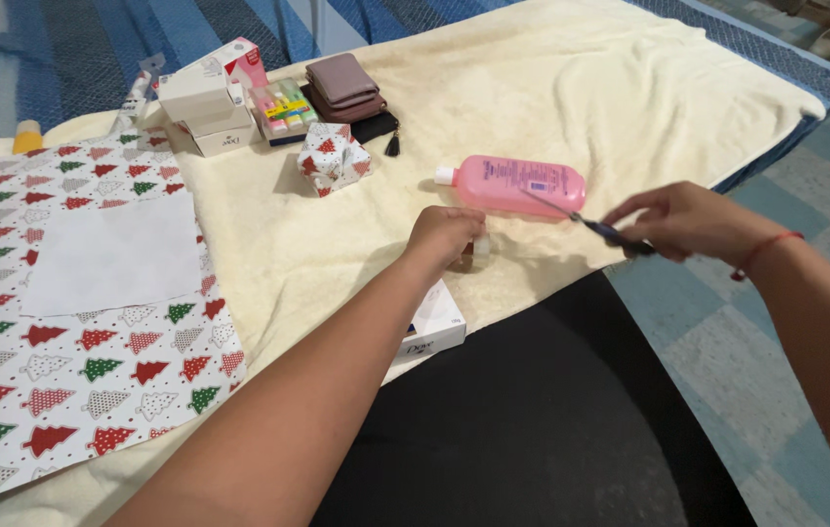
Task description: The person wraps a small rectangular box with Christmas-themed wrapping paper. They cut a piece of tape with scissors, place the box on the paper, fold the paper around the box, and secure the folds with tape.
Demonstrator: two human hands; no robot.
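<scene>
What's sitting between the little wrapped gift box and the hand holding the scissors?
In the head view, a pink bottle lies on its side on the cream towel, between the wrapped box and the right hand holding scissors.

Christmas-tree wrapping paper (93,342) at left; small wrapped gift (333,158), stacked white boxes (208,102), brown wallet (344,86) and pink bottle (522,185) on cream blanket (581,88).
</scene>
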